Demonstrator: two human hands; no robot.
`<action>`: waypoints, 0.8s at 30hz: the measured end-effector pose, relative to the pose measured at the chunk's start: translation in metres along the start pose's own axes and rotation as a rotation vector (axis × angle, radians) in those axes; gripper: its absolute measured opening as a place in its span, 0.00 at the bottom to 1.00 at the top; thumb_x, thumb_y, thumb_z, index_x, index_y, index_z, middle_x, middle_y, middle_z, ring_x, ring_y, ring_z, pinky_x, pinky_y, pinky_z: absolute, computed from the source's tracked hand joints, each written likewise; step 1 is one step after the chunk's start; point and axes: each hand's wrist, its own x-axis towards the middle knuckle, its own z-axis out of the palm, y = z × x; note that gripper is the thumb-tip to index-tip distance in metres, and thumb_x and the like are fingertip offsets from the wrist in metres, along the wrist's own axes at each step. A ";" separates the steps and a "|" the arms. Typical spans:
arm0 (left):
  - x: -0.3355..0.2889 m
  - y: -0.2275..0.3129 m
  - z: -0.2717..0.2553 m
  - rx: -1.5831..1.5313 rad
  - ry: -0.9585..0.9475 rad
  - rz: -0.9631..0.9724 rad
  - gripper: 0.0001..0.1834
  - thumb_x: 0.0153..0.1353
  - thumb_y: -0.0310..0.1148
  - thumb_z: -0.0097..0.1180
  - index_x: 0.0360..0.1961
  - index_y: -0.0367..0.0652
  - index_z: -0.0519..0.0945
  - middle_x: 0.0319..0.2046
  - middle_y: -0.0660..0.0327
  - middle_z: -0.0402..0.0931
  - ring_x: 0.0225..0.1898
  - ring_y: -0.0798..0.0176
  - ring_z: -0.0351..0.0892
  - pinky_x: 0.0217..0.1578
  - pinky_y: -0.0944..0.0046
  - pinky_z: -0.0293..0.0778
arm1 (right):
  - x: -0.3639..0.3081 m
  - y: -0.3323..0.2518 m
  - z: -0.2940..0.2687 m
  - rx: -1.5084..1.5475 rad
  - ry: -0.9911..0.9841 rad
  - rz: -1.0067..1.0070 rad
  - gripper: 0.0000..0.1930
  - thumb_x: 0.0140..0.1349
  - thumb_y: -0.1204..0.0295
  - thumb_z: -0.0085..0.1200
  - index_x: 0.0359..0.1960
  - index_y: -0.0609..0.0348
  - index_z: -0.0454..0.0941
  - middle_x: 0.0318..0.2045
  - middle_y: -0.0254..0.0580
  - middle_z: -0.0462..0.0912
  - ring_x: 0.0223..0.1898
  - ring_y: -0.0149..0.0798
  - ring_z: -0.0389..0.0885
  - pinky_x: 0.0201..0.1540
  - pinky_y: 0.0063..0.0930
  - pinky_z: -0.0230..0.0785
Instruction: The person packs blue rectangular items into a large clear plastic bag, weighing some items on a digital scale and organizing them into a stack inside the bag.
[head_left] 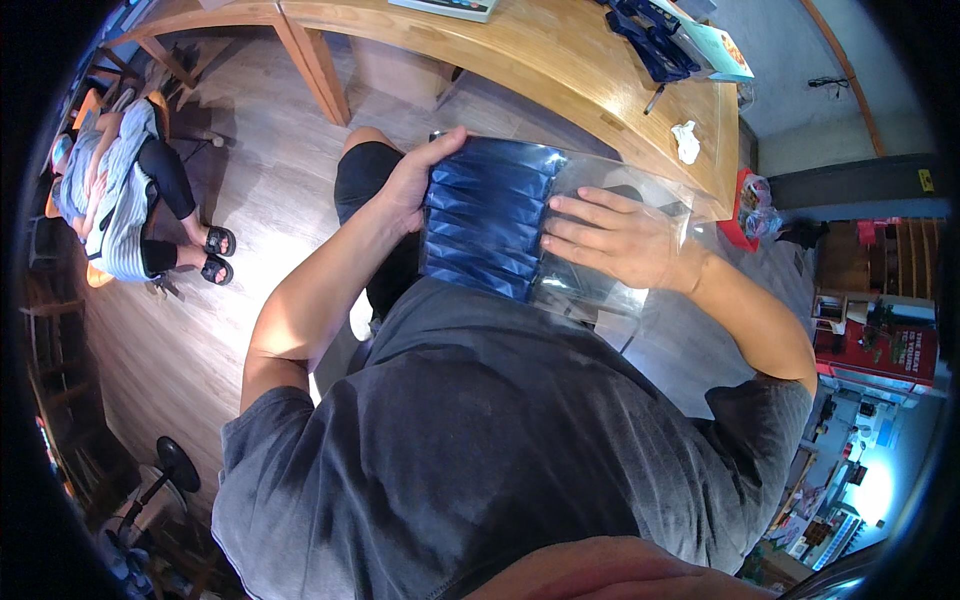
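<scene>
A clear plastic bag (590,290) is held up in front of my torso. Its left half contains a stack of several dark blue glossy folded pieces (490,215); what kind they are I cannot tell. My left hand (425,178) grips the bag's upper left edge, thumb on top and the other fingers hidden beneath. On the transparent right half, my right hand (630,240) lies flat with fingers stretched toward the blue stack. Its fingertips touch the film at the stack's right side.
A wooden table (560,60) curves along the far side, bearing dark blue packets (650,40), a teal-and-white printed sheet (722,52) and a crumpled white tissue (686,142). Past its right end stands a red bin (738,215). At left sits another person (125,200); a fan (177,464) is lower left.
</scene>
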 end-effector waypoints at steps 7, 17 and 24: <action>-0.005 -0.015 0.003 0.037 0.093 -0.166 0.37 0.64 0.59 0.51 0.59 0.37 0.73 0.52 0.46 0.78 0.53 0.51 0.80 0.55 0.51 0.76 | -0.019 -0.002 -0.012 0.158 -0.153 0.005 0.31 0.52 0.72 0.55 0.62 0.44 0.70 0.57 0.36 0.75 0.67 0.41 0.65 0.71 0.42 0.55; 0.000 -0.026 0.022 0.186 0.033 -0.167 0.35 0.67 0.59 0.48 0.59 0.37 0.72 0.51 0.52 0.78 0.49 0.60 0.81 0.52 0.60 0.77 | -0.012 -0.017 0.015 0.294 0.040 0.060 0.13 0.56 0.70 0.51 0.43 0.53 0.78 0.45 0.38 0.77 0.51 0.40 0.74 0.60 0.35 0.63; -0.007 -0.012 0.020 0.366 -0.053 0.020 0.39 0.68 0.59 0.48 0.64 0.34 0.64 0.53 0.52 0.75 0.52 0.60 0.78 0.53 0.60 0.75 | -0.012 -0.022 0.001 0.269 -0.080 0.066 0.14 0.54 0.69 0.52 0.43 0.54 0.79 0.40 0.35 0.77 0.49 0.37 0.75 0.57 0.33 0.63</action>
